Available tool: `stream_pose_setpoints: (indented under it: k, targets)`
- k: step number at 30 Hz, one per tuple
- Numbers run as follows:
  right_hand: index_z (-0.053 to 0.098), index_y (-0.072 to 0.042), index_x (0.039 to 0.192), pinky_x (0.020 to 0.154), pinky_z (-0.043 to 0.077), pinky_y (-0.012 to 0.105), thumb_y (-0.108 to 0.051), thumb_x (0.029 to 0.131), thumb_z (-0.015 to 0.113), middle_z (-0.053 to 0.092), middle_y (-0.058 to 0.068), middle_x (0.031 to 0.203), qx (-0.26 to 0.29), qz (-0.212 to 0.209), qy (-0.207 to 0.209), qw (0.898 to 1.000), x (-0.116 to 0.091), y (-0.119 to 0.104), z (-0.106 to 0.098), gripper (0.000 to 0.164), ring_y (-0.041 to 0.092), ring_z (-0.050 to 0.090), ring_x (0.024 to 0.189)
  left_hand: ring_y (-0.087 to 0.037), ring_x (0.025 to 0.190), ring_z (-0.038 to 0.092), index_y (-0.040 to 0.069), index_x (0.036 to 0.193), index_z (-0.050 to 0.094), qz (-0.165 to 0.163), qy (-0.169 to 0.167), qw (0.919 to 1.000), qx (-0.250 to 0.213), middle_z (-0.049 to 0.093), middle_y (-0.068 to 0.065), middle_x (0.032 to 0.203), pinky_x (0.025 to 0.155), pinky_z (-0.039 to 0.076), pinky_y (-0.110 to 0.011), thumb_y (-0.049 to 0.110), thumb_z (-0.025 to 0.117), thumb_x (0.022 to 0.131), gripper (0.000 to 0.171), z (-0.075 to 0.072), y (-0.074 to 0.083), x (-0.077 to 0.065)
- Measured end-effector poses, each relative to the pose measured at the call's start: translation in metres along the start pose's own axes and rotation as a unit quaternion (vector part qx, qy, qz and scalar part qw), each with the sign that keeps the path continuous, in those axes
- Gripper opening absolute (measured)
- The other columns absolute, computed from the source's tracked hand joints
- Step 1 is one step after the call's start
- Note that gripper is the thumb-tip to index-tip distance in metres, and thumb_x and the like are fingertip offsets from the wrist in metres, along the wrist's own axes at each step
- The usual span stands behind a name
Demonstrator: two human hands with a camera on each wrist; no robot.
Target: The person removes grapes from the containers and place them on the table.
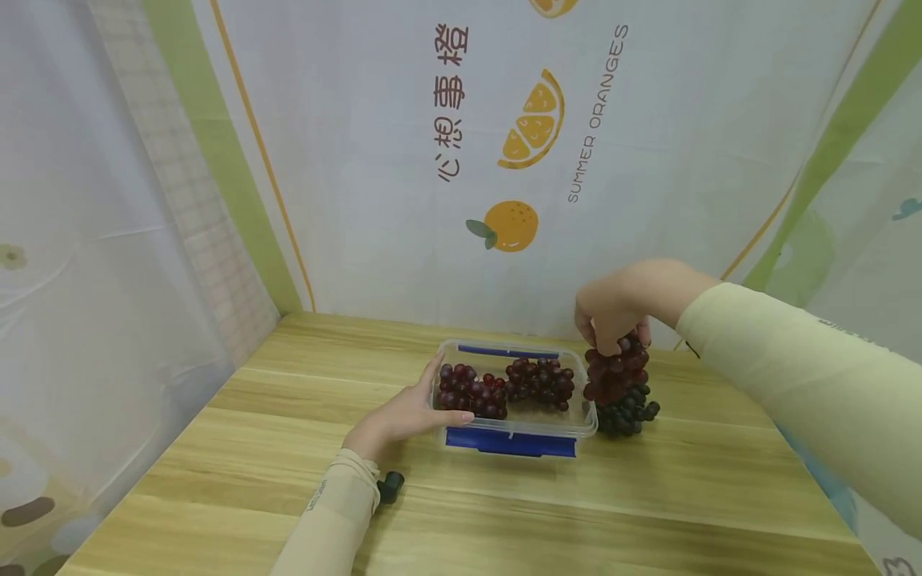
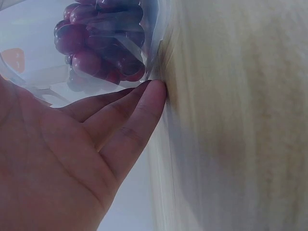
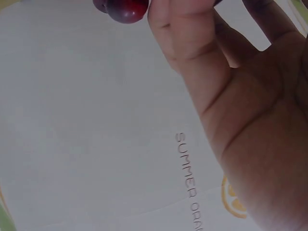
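Note:
My right hand pinches the top of a bunch of red grapes, which hangs just right of a clear plastic box. Below and overlapped by it, a bunch of black grapes lies on the table. A few held grapes show at the right wrist view's top edge. My left hand rests against the box's left end, thumb along the front rim, straight fingers touching the side wall near the tabletop. Inside the box lie dark red grapes, a left bunch and a right bunch.
The box has blue clips folded down along its long sides. It stands toward the back of the wooden table, near a white curtain printed with oranges. A small dark object shows beside the left sleeve.

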State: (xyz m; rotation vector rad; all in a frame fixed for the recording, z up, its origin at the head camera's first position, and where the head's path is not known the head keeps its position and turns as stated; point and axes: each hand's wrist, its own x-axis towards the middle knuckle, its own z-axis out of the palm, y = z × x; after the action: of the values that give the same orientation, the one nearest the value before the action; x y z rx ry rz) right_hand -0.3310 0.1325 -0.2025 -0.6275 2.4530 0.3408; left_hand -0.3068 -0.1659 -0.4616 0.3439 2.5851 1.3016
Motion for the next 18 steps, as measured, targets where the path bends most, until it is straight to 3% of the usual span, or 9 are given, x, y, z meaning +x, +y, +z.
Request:
stream_pose_setpoints:
  k: [7, 18]
  targets:
    - [0.075, -0.017, 0.098, 0.063, 0.064, 0.034, -0.004, 0.090, 0.068, 0.070, 0.004, 0.094, 0.022, 0.011, -0.011, 1.000, 0.002, 0.030, 0.002, 0.016, 0.021, 0.068, 0.073, -0.054, 0.156, 0.035, 0.046, 0.168, -0.013, 0.005, -0.003, 1.0000, -0.003, 0.017, -0.018, 0.178, 0.123, 0.033, -0.074, 0.070, 0.081, 0.083, 0.129, -0.001, 0.001, -0.002]
    - [0.073, -0.011, 0.106, 0.063, 0.063, 0.033, -0.007, 0.089, 0.067, 0.066, 0.008, 0.102, 0.090, 0.043, -0.013, 0.995, -0.004, 0.086, 0.007, 0.019, 0.023, 0.065, 0.078, -0.052, 0.154, 0.039, 0.041, 0.170, -0.011, 0.003, -0.002, 1.0000, 0.005, 0.017, -0.017, 0.179, 0.123, 0.034, -0.072, 0.071, 0.081, 0.082, 0.131, -0.002, 0.002, -0.002]
